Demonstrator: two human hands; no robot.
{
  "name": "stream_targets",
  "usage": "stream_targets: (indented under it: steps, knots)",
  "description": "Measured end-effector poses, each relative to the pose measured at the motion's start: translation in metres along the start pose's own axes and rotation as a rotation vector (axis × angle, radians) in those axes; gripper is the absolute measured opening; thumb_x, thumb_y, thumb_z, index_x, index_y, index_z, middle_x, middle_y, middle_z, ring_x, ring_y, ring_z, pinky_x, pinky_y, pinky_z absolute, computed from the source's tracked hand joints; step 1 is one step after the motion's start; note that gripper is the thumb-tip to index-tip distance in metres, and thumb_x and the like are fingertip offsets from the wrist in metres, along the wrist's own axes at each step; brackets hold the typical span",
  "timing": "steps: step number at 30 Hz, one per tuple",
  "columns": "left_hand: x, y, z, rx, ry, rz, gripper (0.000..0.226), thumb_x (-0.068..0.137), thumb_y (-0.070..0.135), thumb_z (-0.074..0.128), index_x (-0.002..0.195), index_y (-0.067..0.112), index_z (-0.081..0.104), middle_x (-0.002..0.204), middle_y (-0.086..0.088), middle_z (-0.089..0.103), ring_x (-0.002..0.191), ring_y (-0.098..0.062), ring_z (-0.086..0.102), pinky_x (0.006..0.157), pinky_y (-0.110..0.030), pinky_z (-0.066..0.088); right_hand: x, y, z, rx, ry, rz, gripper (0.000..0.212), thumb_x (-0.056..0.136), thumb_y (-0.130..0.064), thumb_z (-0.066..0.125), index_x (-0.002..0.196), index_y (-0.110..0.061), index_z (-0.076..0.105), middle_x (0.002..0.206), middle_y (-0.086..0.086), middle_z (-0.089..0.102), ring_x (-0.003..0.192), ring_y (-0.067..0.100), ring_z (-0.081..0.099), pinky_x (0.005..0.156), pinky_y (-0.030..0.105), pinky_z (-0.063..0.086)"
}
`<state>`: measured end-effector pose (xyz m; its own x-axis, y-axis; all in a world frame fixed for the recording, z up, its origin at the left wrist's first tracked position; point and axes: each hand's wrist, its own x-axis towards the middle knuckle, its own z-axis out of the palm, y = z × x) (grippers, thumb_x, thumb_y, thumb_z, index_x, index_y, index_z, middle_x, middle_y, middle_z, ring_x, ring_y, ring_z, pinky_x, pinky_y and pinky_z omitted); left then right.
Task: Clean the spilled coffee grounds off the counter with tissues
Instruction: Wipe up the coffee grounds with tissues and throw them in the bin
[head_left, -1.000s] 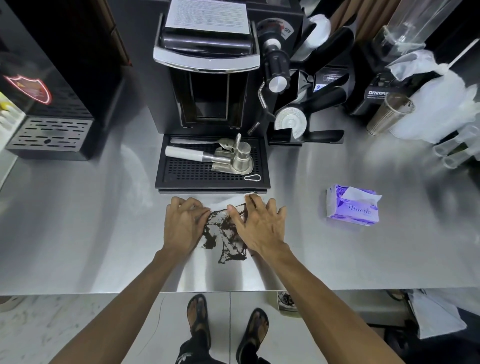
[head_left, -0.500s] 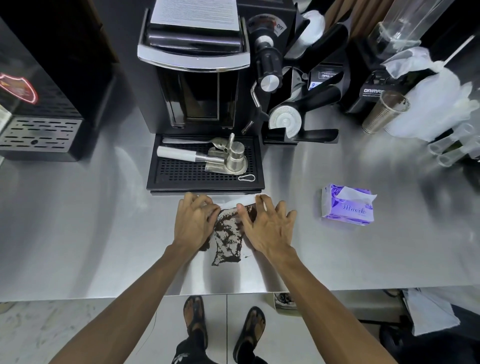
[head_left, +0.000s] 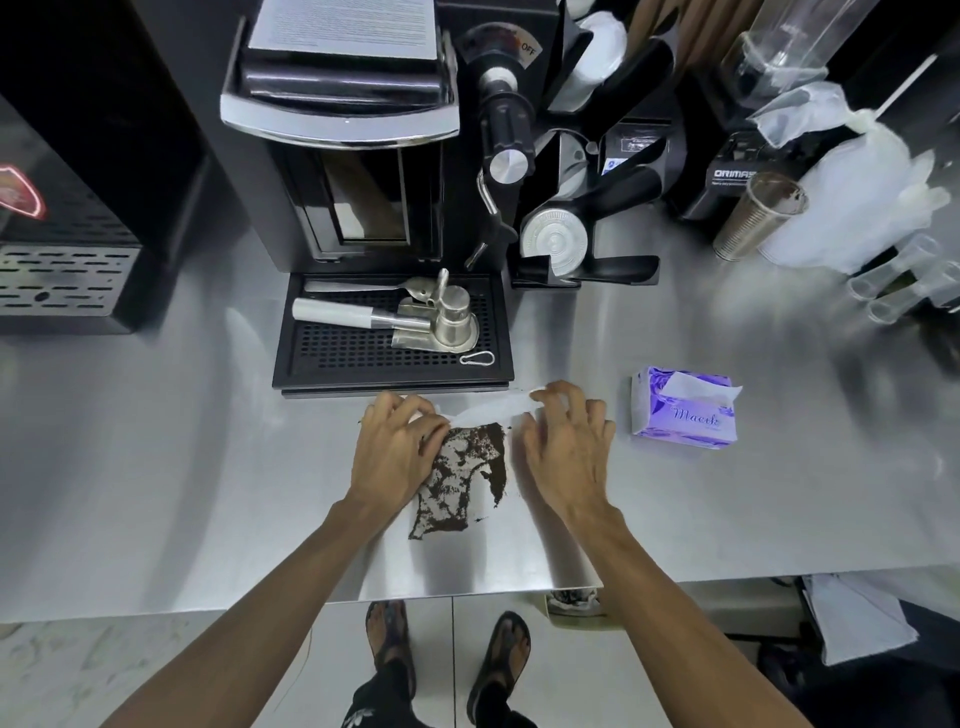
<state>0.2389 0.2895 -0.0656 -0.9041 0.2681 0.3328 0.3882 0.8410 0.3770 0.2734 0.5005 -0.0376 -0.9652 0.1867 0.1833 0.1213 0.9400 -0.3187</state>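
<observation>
A dark patch of coffee grounds (head_left: 460, 475) lies on the steel counter (head_left: 171, 467) just in front of the black drip tray. A white tissue (head_left: 491, 411) stretches flat along the far edge of the grounds. My left hand (head_left: 397, 449) presses on the tissue's left end, fingers curled over it. My right hand (head_left: 569, 449) holds the right end, fingers bent and spread. The grounds sit between the two hands. A purple tissue pack (head_left: 683, 408) with a sheet sticking out lies to the right.
The coffee machine (head_left: 337, 130) and its drip tray (head_left: 392, 338), holding a portafilter, stand directly behind my hands. A grinder, a metal cup (head_left: 758, 215) and white plastic bags crowd the back right. A black machine (head_left: 62, 249) sits at the left. The counter's front edge runs just below the grounds.
My hands have spread apart along the tissue, so more of the grounds shows between them. My right fingers have curled up.
</observation>
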Motion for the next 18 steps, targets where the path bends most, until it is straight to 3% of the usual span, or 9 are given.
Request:
stream_targets:
  steps: [4,7,12,18]
  knots:
    - [0.000,0.007,-0.004,-0.036,0.003,0.032,0.015,0.085,0.033,0.071,0.093,0.022,0.077,0.095,0.014,0.063,0.085,-0.013,0.043,0.076,-0.030,0.040,0.007,0.018,-0.002,0.183,-0.017,-0.074,0.034,0.089,-0.020,0.058,0.123,-0.025,0.057,0.143,-0.004,0.046,0.118,0.024,0.042,0.094,0.037,0.037]
    - [0.001,0.012,-0.006,-0.058,0.002,0.041,0.016,0.085,0.033,0.070,0.093,0.021,0.077,0.095,0.013,0.063,0.086,-0.013,0.042,0.076,-0.030,0.041,0.013,0.033,-0.001,0.303,-0.085,-0.156,0.032,0.089,-0.018,0.058,0.120,-0.026,0.062,0.135,-0.008,0.056,0.121,0.019,0.047,0.100,0.039,0.037]
    - [0.009,0.016,-0.007,-0.068,-0.001,0.006,0.016,0.087,0.034,0.068,0.093,0.022,0.076,0.097,0.014,0.063,0.089,-0.012,0.043,0.080,-0.033,0.043,0.031,0.051,-0.002,0.228,-0.053,-0.219,0.016,0.090,-0.018,0.066,0.102,-0.025,0.073,0.100,-0.010,0.072,0.104,0.019,0.058,0.090,0.046,0.045]
    - [0.020,0.022,-0.007,0.043,-0.005,-0.016,0.015,0.086,0.031,0.070,0.094,0.020,0.075,0.094,0.010,0.070,0.082,-0.014,0.046,0.073,-0.031,0.042,0.062,0.043,-0.005,0.115,-0.001,-0.302,0.012,0.086,-0.020,0.071,0.096,-0.024,0.077,0.094,-0.010,0.073,0.100,0.021,0.055,0.083,0.032,0.035]
